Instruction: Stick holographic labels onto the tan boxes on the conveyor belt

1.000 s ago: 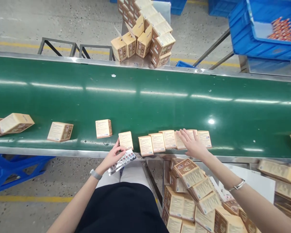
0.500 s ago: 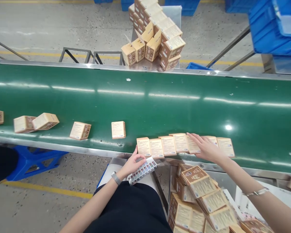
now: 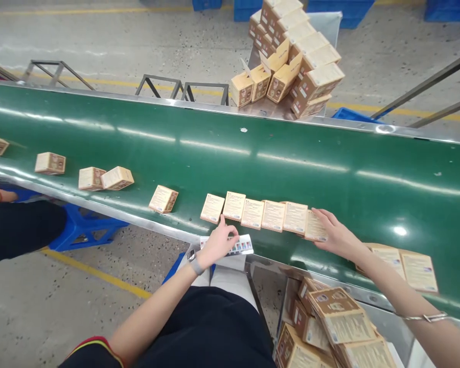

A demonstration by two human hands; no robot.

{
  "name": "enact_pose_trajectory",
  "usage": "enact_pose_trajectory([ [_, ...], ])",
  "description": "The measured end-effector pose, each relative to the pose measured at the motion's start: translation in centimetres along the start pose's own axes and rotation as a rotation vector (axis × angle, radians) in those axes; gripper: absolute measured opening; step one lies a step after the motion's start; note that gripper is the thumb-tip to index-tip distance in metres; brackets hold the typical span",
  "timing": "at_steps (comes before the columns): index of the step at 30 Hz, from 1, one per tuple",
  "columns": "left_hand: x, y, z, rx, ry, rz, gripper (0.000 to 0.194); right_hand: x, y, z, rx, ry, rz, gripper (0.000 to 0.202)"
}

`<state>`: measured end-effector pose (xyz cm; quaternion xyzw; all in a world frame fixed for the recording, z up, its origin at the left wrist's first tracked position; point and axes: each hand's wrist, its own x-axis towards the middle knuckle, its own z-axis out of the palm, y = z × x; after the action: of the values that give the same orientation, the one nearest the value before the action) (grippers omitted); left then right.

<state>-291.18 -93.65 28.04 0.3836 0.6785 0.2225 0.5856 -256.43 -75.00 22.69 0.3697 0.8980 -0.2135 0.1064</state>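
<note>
My left hand [image 3: 217,244] is closed on a white sheet of small coloured labels [image 3: 244,244], partly hidden under the fingers. Its forefinger reaches the near edge of the cartons lying on the green belt. A small beige carton [image 3: 234,205] and another carton [image 3: 212,208] lie just beyond that fingertip. With fingers at the far edge and thumb at the near edge, my right hand [image 3: 338,237] grips the carton [image 3: 315,226] at the right end of a touching row. Under my right forearm, further cartons [image 3: 418,271] lie apart from this row.
More cartons [image 3: 164,199] lie spaced along the green conveyor belt [image 3: 291,130] to the left. Stacked cartons [image 3: 339,306] stand below the belt at right, and a carton stack [image 3: 322,82] stands across it. Another person's dark-clothed leg [image 3: 26,230] is beside a blue stool [image 3: 84,227].
The view has shifted. Cartons from the left now lie at the row's left end, while those at its right end are separated. My right hand has moved onto the row's end carton; the label sheet is tilted flatter.
</note>
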Motion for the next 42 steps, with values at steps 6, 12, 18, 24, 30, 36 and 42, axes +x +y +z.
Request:
enact_pose_trajectory([
  [6,-6.2,-2.2,-1.9,-0.043,-0.070,-0.063,0.012,3.6,-3.2,0.9,0.044,0.013,-0.127,0.089],
  [12,-8.3,-7.4,-4.0,-0.256,0.113,-0.150,0.013,6.4,-8.8,3.2,0.060,0.023,-0.165,0.093],
  [18,-6.9,-12.8,-9.3,-0.505,0.446,-0.222,0.029,7.3,-14.9,5.4,0.093,0.037,-0.170,0.092],
  [24,-5.3,-15.9,-14.9,-0.671,0.574,-0.261,0.031,7.2,-19.8,7.6,0.212,0.047,-0.099,0.091],
  [30,-5.4,-16.7,-17.4,-0.744,0.571,-0.244,0.031,7.1,-23.6,8.6,0.274,0.054,-0.015,0.093],
  [36,-9.2,-16.9,-18.2,-0.679,0.530,-0.244,0.027,8.7,-26.1,8.9,0.363,0.056,0.029,0.093],
  [42,-13.1,-13.3,-18.1,-0.436,0.373,-0.115,0.034,11.0,-28.0,7.6,0.514,0.068,0.066,0.087],
])
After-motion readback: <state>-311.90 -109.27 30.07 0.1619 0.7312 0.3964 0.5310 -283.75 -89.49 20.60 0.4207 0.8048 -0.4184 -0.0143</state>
